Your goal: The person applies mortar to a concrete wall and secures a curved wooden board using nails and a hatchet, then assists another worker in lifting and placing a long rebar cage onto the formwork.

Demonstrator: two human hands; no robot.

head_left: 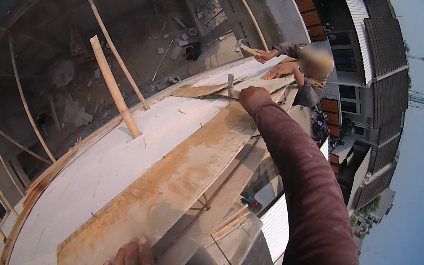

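Currently gripping a hammer at the far end of the stained board with right fingers; resting left fingers, loosely extended, on its near end.

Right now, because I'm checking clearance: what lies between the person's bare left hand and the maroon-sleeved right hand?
In the head view, a long, brown-stained, wooden-looking board stretches between the left hand and the right hand.

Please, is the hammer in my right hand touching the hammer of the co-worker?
Apart: the head view shows a plain gap between your hammer and the co-worker's hammer, which appears higher in the picture.
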